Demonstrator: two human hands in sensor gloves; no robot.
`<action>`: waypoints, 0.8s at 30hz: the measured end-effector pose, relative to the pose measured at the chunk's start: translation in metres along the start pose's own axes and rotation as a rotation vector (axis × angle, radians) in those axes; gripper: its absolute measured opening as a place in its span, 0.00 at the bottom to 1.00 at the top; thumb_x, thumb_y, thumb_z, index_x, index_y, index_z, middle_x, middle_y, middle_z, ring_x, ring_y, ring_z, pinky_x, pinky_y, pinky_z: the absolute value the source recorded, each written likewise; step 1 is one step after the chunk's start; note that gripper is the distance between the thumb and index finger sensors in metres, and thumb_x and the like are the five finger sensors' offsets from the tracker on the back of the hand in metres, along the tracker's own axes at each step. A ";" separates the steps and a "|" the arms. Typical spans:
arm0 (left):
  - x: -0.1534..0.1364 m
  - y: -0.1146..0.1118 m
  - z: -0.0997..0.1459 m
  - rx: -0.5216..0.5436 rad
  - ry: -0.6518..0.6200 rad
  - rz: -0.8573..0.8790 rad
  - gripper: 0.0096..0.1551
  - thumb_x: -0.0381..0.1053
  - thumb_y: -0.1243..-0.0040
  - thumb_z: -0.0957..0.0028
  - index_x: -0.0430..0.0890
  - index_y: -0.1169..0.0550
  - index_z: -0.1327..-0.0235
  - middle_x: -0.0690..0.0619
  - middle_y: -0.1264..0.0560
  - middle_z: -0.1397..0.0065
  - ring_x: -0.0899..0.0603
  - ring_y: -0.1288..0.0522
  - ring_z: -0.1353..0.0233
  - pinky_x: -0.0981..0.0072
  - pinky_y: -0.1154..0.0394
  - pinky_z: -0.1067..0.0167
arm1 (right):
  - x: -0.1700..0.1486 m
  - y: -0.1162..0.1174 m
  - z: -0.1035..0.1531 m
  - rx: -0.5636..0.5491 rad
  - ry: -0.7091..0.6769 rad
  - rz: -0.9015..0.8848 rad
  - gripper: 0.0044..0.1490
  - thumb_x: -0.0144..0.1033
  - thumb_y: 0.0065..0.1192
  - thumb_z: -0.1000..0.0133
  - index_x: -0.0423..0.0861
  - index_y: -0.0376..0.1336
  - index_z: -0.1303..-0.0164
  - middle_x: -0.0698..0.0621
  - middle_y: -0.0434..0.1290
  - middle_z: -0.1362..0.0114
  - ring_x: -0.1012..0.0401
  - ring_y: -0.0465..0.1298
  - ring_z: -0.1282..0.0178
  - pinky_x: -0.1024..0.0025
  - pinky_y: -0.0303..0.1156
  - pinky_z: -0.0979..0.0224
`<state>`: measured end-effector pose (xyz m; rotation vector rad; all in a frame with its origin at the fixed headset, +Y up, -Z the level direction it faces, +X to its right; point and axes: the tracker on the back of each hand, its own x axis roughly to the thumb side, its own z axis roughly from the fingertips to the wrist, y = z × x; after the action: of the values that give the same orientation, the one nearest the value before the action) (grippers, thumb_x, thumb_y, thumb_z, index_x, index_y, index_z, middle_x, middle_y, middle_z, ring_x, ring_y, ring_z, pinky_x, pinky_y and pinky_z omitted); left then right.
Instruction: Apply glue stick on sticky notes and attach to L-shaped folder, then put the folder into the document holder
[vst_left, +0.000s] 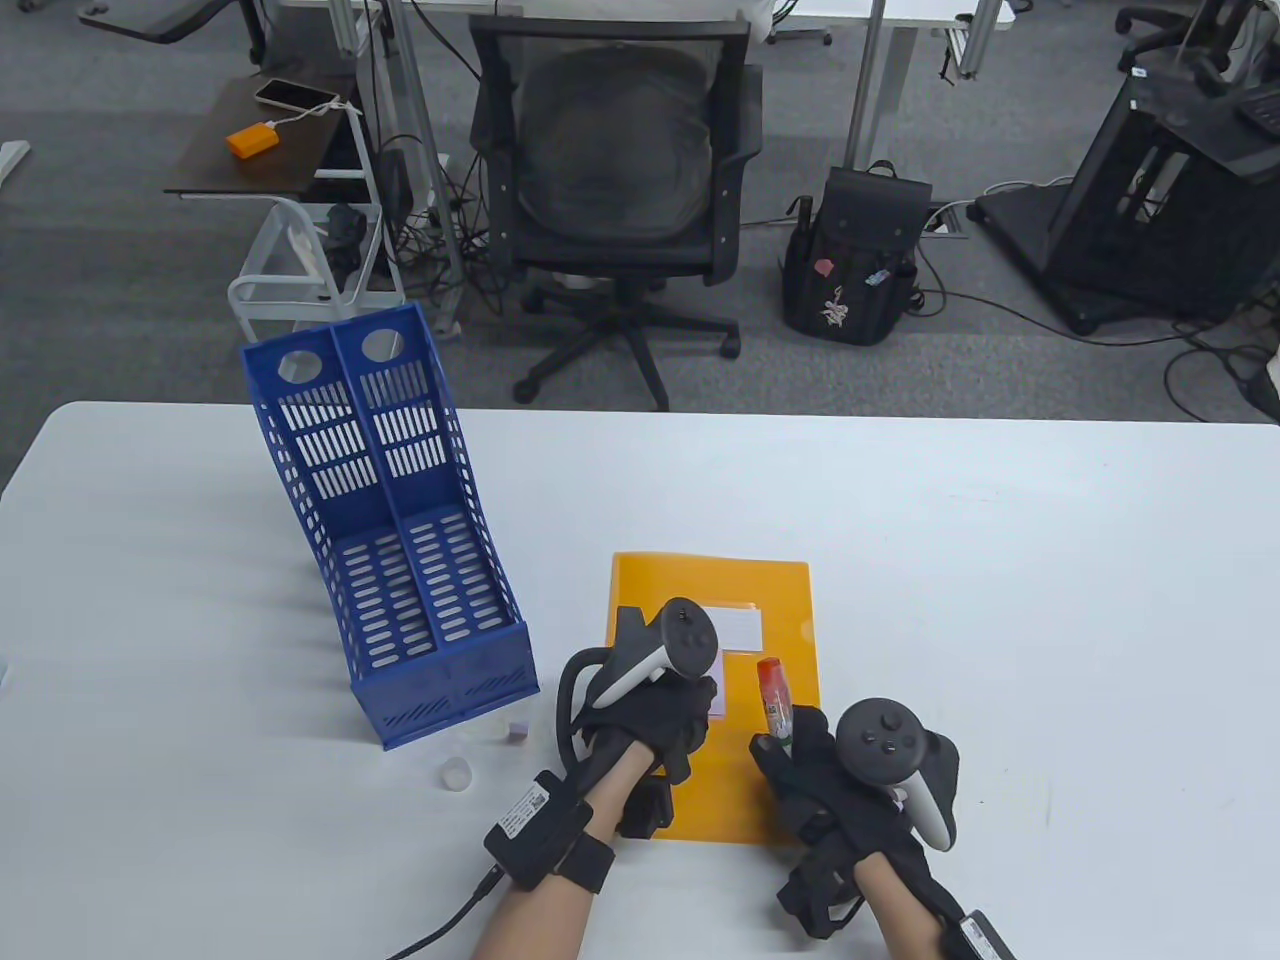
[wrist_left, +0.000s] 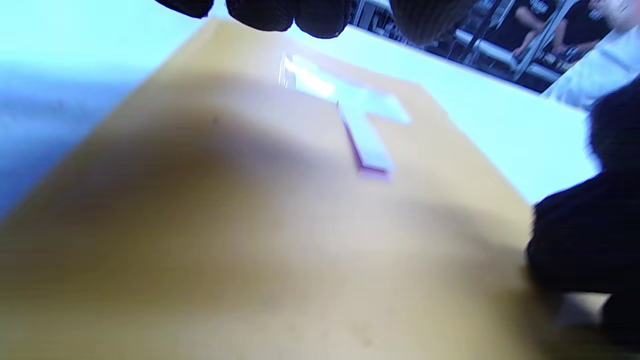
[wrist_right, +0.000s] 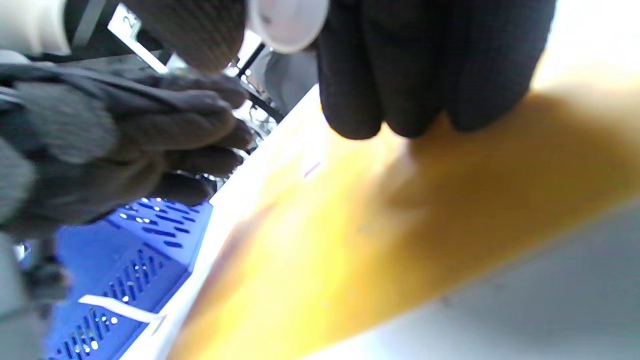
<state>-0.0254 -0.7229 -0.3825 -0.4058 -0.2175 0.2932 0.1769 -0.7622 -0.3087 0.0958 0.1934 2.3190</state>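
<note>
The orange L-shaped folder (vst_left: 745, 790) lies flat near the table's front edge. A pale sticky note (vst_left: 735, 626) sits on its upper part; in the left wrist view the sticky notes (wrist_left: 367, 135) lie flat and blurred on the folder (wrist_left: 250, 225). My left hand (vst_left: 690, 705) rests over the folder's left side with loosely bent fingers (wrist_left: 280, 17) holding nothing. My right hand (vst_left: 790, 742) grips the glue stick (vst_left: 774, 695), red end pointing away; its white base (wrist_right: 287, 20) shows between the fingers (wrist_right: 400, 75). The blue document holder (vst_left: 400, 540) stands to the left.
A small white cap (vst_left: 455, 773) and a small purple block (vst_left: 517, 732) lie in front of the holder. The holder (wrist_right: 135, 260) is close to my left hand (wrist_right: 125, 140). An office chair (vst_left: 615, 200) and a backpack (vst_left: 850, 260) stand beyond the table.
</note>
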 end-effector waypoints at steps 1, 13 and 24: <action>-0.001 0.006 0.007 0.025 -0.013 -0.006 0.41 0.58 0.49 0.43 0.53 0.50 0.21 0.48 0.44 0.15 0.38 0.44 0.17 0.34 0.45 0.25 | 0.001 0.000 0.001 -0.017 -0.012 0.002 0.40 0.45 0.55 0.41 0.29 0.52 0.32 0.31 0.73 0.38 0.37 0.74 0.39 0.45 0.76 0.44; -0.040 0.048 0.077 0.262 0.026 -0.237 0.25 0.59 0.39 0.47 0.54 0.23 0.38 0.50 0.23 0.28 0.39 0.27 0.27 0.37 0.35 0.30 | 0.016 -0.009 0.014 -0.174 -0.153 0.062 0.39 0.47 0.66 0.46 0.34 0.65 0.32 0.38 0.81 0.47 0.44 0.84 0.54 0.50 0.80 0.54; -0.096 0.031 0.087 0.128 0.209 -0.428 0.40 0.60 0.27 0.55 0.56 0.29 0.28 0.50 0.28 0.23 0.39 0.30 0.24 0.37 0.36 0.28 | 0.020 -0.006 0.015 -0.174 -0.200 0.089 0.40 0.48 0.66 0.47 0.34 0.66 0.32 0.38 0.82 0.49 0.46 0.84 0.56 0.51 0.81 0.56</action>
<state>-0.1455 -0.6959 -0.3315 -0.2520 -0.0759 -0.1557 0.1700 -0.7420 -0.2946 0.2516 -0.1161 2.3858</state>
